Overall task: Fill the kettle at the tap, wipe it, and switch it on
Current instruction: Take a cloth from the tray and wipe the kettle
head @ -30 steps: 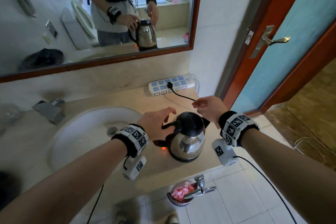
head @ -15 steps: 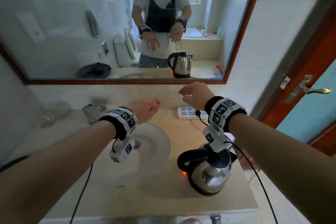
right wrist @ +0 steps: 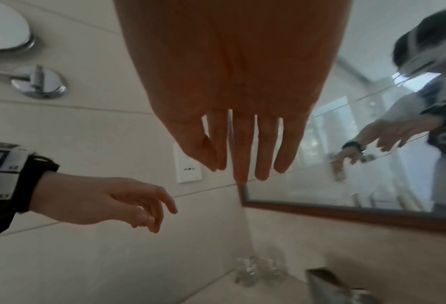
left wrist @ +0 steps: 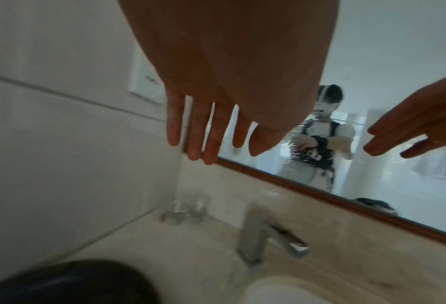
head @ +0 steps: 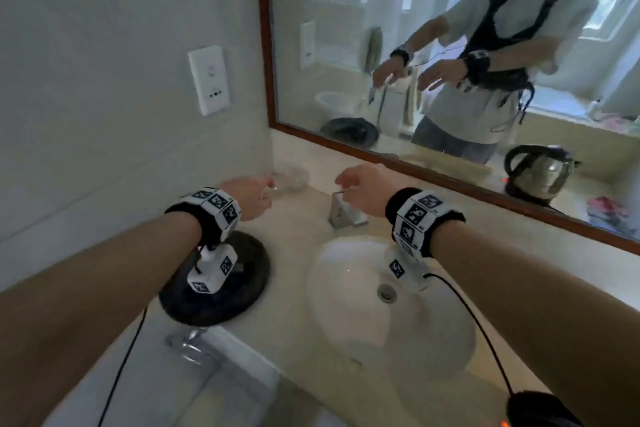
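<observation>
Head view: left hand and right hand hover loose and empty over the sink rim; kettle upright at near right edge, mostly cut off.

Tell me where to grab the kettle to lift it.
Take the kettle by its black loop handle, fingers curled through the loop. Only its dark top shows directly, at the head view's lower right, but the mirror shows it upright, with the handle towards the sink and the spout away from it. So come from the sink side, probably with the right hand.
</observation>
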### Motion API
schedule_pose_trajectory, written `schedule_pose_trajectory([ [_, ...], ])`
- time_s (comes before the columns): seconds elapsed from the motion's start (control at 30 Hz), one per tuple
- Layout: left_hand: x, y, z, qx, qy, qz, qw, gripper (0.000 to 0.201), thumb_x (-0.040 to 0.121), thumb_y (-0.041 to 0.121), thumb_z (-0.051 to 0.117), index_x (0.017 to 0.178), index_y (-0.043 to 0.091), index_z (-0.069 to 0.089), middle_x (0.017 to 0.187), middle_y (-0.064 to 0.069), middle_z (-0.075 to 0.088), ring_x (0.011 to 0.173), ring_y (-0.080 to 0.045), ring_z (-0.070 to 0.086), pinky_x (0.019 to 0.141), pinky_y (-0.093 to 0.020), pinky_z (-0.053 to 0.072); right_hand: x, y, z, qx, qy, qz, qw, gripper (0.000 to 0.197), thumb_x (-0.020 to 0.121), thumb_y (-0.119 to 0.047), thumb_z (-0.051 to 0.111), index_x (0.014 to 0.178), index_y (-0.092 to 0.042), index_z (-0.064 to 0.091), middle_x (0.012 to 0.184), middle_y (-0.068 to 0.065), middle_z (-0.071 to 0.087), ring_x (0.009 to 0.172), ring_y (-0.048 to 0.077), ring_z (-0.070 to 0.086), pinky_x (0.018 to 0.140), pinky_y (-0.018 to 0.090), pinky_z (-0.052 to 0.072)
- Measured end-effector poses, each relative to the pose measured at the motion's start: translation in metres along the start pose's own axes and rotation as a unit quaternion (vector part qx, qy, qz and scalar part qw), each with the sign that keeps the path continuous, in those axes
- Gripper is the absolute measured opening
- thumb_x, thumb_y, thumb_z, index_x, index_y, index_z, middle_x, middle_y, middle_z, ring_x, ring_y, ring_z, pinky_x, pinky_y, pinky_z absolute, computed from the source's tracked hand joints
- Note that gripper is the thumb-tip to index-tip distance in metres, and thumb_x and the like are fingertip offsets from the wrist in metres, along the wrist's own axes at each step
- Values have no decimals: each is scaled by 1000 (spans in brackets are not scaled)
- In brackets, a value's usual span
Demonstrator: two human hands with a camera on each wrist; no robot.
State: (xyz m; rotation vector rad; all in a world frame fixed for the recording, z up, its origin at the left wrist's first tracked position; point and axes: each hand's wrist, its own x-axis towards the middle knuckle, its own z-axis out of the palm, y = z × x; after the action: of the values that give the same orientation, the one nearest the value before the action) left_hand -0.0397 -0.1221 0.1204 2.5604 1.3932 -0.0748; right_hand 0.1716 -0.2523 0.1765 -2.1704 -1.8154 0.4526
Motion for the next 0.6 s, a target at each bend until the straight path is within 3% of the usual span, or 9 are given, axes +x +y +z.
schedule_pose_trajectory([
  [0.1, -5, -74, 15, -13, -36, -51, 998, 46, 96, 33, 47, 139, 20, 38, 134, -8, 55, 117, -29, 56, 99, -41, 45, 42, -46, 51, 0, -57, -36, 998, 37, 87, -24, 60, 125, -20, 62, 122, -1, 65, 116, 21, 59, 102, 33, 46],
  [0.23, -7, -144, 47, -37, -77, -89, 992, 47, 97, 30, 47, 142, 20, 35, 139, -8, 49, 120, -29, 53, 99, -36, 44, 82, -89, 121, -14, -139, -57, 988, 42, 91, -32, 59, 132, -23, 56, 128, -2, 60, 121, 19, 54, 100, 27, 39],
  [0.37, -2, -189, 90, -51, -95, -79, 991, 50, 94, 31, 46, 142, 23, 34, 139, -9, 48, 117, -33, 55, 97, -44, 48, 117, -115, 197, -39, -217, -64, 973, 56, 89, -39, 62, 139, -21, 46, 139, 7, 52, 126, 29, 50, 103, 35, 42],
  [0.47, 1, -205, 123, -67, -100, -72, 990, 51, 95, 30, 45, 144, 21, 33, 141, -11, 45, 119, -35, 54, 95, -47, 48, 131, -122, 259, -74, -275, -47, 958, 76, 83, -53, 62, 148, -30, 30, 153, 8, 31, 137, 35, 35, 109, 46, 39],
  [0.53, 1, -213, 143, -70, -109, -69, 989, 48, 94, 26, 45, 141, 20, 36, 140, -9, 45, 120, -33, 52, 95, -46, 48, 131, -126, 296, -92, -298, -30, 950, 88, 76, -61, 64, 148, -37, 20, 155, 6, 20, 140, 39, 24, 107, 54, 38],
  [0.6, -1, -221, 159, -76, -121, -61, 988, 48, 92, 25, 47, 139, 20, 37, 137, -7, 44, 122, -31, 49, 96, -46, 47, 129, -131, 326, -102, -307, -18, 946, 94, 70, -65, 67, 146, -40, 18, 152, 5, 19, 139, 40, 21, 103, 58, 39],
])
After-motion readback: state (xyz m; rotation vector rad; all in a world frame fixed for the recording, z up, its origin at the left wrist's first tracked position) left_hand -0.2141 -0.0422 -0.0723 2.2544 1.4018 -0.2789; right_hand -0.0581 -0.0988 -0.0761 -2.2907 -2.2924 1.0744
